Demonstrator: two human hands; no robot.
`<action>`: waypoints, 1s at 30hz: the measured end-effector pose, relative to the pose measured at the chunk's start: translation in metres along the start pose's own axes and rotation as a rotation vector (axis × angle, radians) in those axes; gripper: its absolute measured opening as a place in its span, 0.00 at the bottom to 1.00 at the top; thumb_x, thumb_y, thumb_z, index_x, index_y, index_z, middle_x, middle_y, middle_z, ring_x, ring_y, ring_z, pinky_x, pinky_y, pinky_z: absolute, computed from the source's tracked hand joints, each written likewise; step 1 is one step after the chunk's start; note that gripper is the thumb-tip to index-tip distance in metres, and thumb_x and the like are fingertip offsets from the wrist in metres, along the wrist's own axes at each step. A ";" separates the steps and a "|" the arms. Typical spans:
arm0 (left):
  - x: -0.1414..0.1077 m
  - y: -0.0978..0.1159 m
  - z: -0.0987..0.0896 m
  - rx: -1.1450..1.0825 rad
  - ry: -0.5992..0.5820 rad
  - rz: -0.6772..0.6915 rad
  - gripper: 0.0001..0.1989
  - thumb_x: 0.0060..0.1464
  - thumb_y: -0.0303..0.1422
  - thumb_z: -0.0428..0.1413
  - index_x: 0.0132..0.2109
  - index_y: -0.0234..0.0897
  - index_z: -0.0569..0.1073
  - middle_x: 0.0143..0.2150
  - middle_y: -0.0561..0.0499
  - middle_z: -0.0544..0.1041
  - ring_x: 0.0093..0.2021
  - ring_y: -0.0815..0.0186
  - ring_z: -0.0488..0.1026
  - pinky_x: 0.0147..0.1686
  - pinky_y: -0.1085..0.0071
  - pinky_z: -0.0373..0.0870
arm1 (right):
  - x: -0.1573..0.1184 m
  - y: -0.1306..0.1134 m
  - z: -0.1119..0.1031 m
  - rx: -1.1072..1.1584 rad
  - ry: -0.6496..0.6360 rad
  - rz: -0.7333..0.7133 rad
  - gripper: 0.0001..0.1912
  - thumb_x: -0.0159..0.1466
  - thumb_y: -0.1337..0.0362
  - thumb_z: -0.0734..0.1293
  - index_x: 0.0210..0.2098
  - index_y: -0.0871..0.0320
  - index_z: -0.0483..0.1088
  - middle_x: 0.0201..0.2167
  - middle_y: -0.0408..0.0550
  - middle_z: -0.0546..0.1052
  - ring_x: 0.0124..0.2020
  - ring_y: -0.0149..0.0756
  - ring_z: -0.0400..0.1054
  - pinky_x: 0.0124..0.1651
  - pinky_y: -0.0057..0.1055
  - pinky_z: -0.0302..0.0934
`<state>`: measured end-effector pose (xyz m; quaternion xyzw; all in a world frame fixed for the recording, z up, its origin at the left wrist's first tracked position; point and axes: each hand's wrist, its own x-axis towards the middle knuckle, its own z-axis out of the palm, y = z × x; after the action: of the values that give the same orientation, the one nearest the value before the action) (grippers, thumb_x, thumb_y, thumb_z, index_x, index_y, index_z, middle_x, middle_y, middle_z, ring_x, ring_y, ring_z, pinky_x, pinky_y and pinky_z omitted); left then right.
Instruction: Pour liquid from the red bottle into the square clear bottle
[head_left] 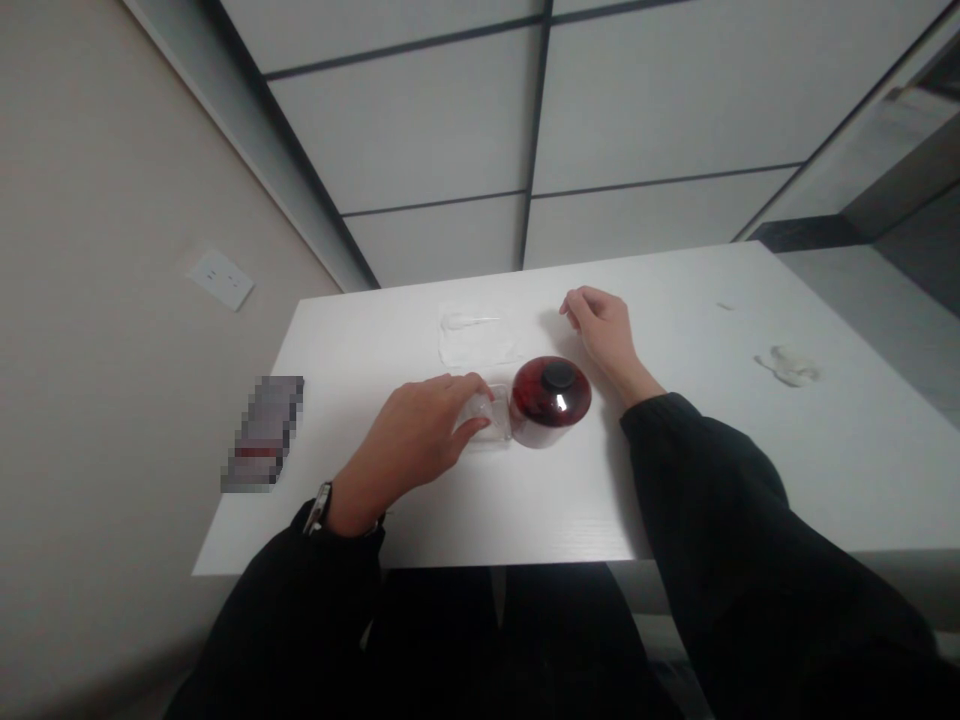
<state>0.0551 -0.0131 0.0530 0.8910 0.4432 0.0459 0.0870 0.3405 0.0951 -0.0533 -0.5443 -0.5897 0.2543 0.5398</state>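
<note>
Left hand (409,445) curled around a clear plastic tub (480,415), fingers and thumb gripping its sides, tub touching the jar (551,400) just right of that hand. Tub looks light, thin, slippery; best held by the edges. Right hand (604,335) rests loosely curled, empty, beyond the jar. Jar looks glossy, rigid; lid knob (558,376) is the obvious hold.

I have one head view, looking forward and down, close above the white table (675,330), left hand (409,445), right hand (604,335) in frame

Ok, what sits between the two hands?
In the head view, a dark red jar with a black knob, plus the clear plastic piece in the left hand; the right hand is beside the jar.
</note>
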 end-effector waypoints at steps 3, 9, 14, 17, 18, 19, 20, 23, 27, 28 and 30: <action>0.000 0.000 0.000 -0.007 0.006 0.004 0.11 0.69 0.36 0.60 0.56 0.42 0.75 0.53 0.45 0.87 0.49 0.51 0.86 0.45 0.59 0.79 | 0.000 0.000 0.000 -0.001 -0.002 0.002 0.23 0.71 0.45 0.65 0.25 0.52 0.70 0.19 0.40 0.64 0.24 0.34 0.57 0.32 0.35 0.53; 0.002 0.003 -0.003 -0.022 -0.048 -0.036 0.12 0.70 0.36 0.60 0.57 0.40 0.75 0.54 0.44 0.86 0.52 0.47 0.85 0.48 0.54 0.79 | 0.000 0.000 0.000 0.004 -0.001 0.001 0.21 0.72 0.51 0.65 0.25 0.53 0.70 0.19 0.40 0.63 0.24 0.34 0.57 0.33 0.36 0.53; 0.002 0.003 -0.004 -0.001 -0.049 -0.038 0.12 0.70 0.37 0.60 0.57 0.40 0.75 0.53 0.43 0.86 0.51 0.48 0.86 0.49 0.55 0.80 | 0.000 0.000 0.000 0.004 -0.006 0.006 0.19 0.72 0.55 0.65 0.25 0.53 0.70 0.19 0.40 0.63 0.24 0.33 0.58 0.33 0.35 0.53; 0.002 0.002 -0.004 0.010 -0.030 -0.020 0.12 0.70 0.37 0.60 0.56 0.40 0.75 0.51 0.43 0.87 0.49 0.49 0.86 0.47 0.56 0.80 | 0.000 0.000 0.000 0.002 -0.004 0.010 0.19 0.71 0.55 0.65 0.25 0.53 0.70 0.19 0.40 0.64 0.24 0.33 0.58 0.33 0.35 0.53; 0.002 0.001 -0.003 0.013 -0.025 -0.016 0.12 0.70 0.37 0.60 0.56 0.40 0.75 0.51 0.44 0.87 0.48 0.49 0.86 0.46 0.57 0.79 | 0.000 0.000 0.000 0.002 -0.004 0.011 0.19 0.71 0.54 0.65 0.25 0.53 0.70 0.19 0.40 0.64 0.24 0.33 0.58 0.33 0.35 0.53; 0.003 0.001 -0.003 0.017 -0.023 -0.014 0.12 0.69 0.37 0.60 0.56 0.40 0.75 0.51 0.44 0.87 0.48 0.49 0.86 0.45 0.58 0.79 | 0.000 0.000 0.000 0.001 -0.003 0.012 0.20 0.71 0.53 0.65 0.25 0.53 0.70 0.19 0.40 0.64 0.25 0.34 0.58 0.33 0.35 0.53; 0.003 0.001 -0.003 0.024 -0.023 -0.013 0.12 0.70 0.37 0.60 0.56 0.40 0.75 0.51 0.44 0.87 0.48 0.49 0.86 0.44 0.58 0.79 | 0.001 0.000 0.000 0.000 -0.004 0.013 0.20 0.71 0.53 0.65 0.25 0.53 0.70 0.19 0.40 0.64 0.25 0.34 0.58 0.33 0.35 0.53; 0.003 0.002 -0.003 0.045 -0.029 -0.018 0.11 0.70 0.37 0.60 0.56 0.40 0.75 0.51 0.44 0.87 0.47 0.50 0.86 0.43 0.59 0.78 | 0.001 0.000 0.000 0.001 -0.008 0.015 0.20 0.71 0.53 0.65 0.24 0.53 0.69 0.19 0.40 0.64 0.25 0.34 0.58 0.33 0.35 0.53; 0.003 0.003 -0.003 0.052 -0.045 -0.029 0.12 0.70 0.37 0.60 0.56 0.40 0.75 0.52 0.43 0.87 0.47 0.49 0.86 0.44 0.58 0.78 | 0.001 0.000 0.000 0.000 -0.009 0.017 0.19 0.71 0.53 0.65 0.25 0.53 0.70 0.19 0.40 0.64 0.24 0.33 0.57 0.33 0.35 0.53; 0.003 0.003 -0.003 0.053 -0.046 -0.030 0.12 0.70 0.37 0.60 0.57 0.40 0.75 0.52 0.43 0.87 0.47 0.49 0.86 0.44 0.58 0.78 | 0.001 0.000 -0.001 -0.001 -0.010 0.017 0.19 0.71 0.53 0.65 0.25 0.53 0.70 0.19 0.40 0.64 0.24 0.33 0.57 0.33 0.35 0.53; 0.003 0.003 -0.003 0.052 -0.044 -0.028 0.13 0.69 0.37 0.60 0.57 0.40 0.75 0.52 0.43 0.87 0.47 0.49 0.86 0.44 0.58 0.78 | 0.001 0.000 -0.001 -0.002 -0.010 0.016 0.19 0.71 0.53 0.65 0.25 0.53 0.70 0.19 0.40 0.63 0.24 0.33 0.57 0.33 0.35 0.53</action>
<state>0.0586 -0.0116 0.0569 0.8874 0.4549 0.0133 0.0740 0.3413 0.0954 -0.0527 -0.5483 -0.5883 0.2609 0.5341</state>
